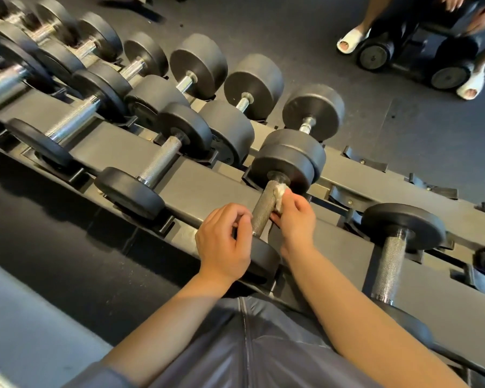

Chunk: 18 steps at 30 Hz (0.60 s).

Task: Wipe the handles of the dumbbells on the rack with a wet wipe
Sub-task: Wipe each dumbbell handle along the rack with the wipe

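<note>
On the rack's [207, 175] front row, the right hand [294, 219] pinches a wet wipe [281, 196] against the knurled dumbbell handle [265, 208], the left hand [224, 242] curls loosely at its near end, apparently steadying it, so wiping is underway and next calls for working down the handle.

Our inventory, as worn: one grey-blue top [263, 345] of smooth, faintly shiny fabric, with a dark zip running down the front centre. Short sleeve [107, 373] in matching grey-blue, with a hemmed edge, ending at our left upper arm. Both forearms bare; both hands bare, with short, unpainted nails.
</note>
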### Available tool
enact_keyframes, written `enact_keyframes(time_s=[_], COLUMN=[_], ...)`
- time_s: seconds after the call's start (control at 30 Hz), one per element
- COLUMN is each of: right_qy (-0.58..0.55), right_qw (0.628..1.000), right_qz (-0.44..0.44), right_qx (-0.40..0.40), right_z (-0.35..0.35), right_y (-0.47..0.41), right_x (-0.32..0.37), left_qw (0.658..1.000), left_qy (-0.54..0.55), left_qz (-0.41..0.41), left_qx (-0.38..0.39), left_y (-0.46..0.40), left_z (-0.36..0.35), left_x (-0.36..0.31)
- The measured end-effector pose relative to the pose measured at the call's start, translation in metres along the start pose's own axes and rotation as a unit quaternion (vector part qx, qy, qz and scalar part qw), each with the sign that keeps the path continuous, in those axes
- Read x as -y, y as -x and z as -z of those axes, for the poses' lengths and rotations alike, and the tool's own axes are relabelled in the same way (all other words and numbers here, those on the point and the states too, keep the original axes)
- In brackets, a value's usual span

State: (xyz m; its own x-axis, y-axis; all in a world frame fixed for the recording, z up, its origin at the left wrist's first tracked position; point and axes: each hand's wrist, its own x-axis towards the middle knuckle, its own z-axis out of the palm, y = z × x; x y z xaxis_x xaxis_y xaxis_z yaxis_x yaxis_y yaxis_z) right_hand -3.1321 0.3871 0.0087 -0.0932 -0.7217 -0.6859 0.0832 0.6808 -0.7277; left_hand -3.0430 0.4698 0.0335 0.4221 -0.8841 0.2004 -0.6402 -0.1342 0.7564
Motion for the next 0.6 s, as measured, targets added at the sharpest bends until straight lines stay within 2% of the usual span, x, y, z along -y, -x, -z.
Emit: enact_keyframes(time_s=[0.07, 0.13, 0.23, 0.3, 0.4, 0.5, 0.6], right_qy=[0.044, 0.047, -0.055, -0.069, 0.011, 0.104, 0.208], right_qw=[0.998, 0.998, 0.998, 0.995, 0.997, 0.994, 0.973], right_qz=[0.035, 0.048, 0.006, -0.006, 0.002, 0.036, 0.097], right_qx=[0.027, 0.015, -0.042, -0.078, -0.079, -0.022, 0.033], right_z=[0.008, 0.012, 0.008, 0.0, -0.004, 0.007, 0.02], right_y=[0.007, 0.002, -0.01, -0.018, -0.026, -0.022, -0.007], right_x=[-0.007, -0.009, 0.002, 0.008, 0.009, 0.011, 0.011], left_qw=[1.0, 1.0, 1.0, 1.0, 1.0, 1.0, 1.0], left_qy=[-0.001, -0.002, -0.004, -0.003, -0.003, -0.001, -0.001], left_qz=[0.001, 0.002, 0.003, 0.001, 0.0, -0.004, -0.007], left_qx=[-0.002, -0.004, -0.007, -0.003, -0.005, -0.012, -0.019], left_y=[-0.001, -0.001, 0.001, 0.001, 0.0, 0.0, 0.0], left_z=[0.0, -0.001, -0.001, -0.001, 0.0, 0.0, -0.001], left_x=[0.001, 0.0, -0.001, -0.001, -0.001, -0.001, 0.0])
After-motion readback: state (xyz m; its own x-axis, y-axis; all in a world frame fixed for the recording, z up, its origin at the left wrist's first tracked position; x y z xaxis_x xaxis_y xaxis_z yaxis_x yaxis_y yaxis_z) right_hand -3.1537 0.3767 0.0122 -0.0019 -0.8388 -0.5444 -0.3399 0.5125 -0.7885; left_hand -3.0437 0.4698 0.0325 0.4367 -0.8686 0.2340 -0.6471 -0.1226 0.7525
